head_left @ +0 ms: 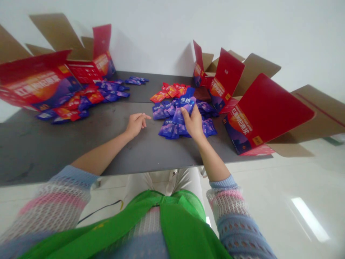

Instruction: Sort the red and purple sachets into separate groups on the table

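My right hand [193, 123] grips a blue-purple foil sachet [185, 102] printed with white Chinese characters, lifting it at the top of a loose heap of similar sachets [183, 126]. My left hand [137, 124] lies on the dark grey table top [59, 144] with its fingers spread, holding nothing. Its fingertips are a short way left of the heap. Red-orange sachets [169, 90] lie just behind the heap. A second mixed spread of blue and red sachets [91, 96] lies at the far left.
Open red-printed cardboard cartons [258, 111] stand at the right end of the table, with more [37, 84] at the left, their flaps spread wide. A white wall [205, 25] rises behind. My green apron [172, 223] and striped sleeves fill the bottom of the view.
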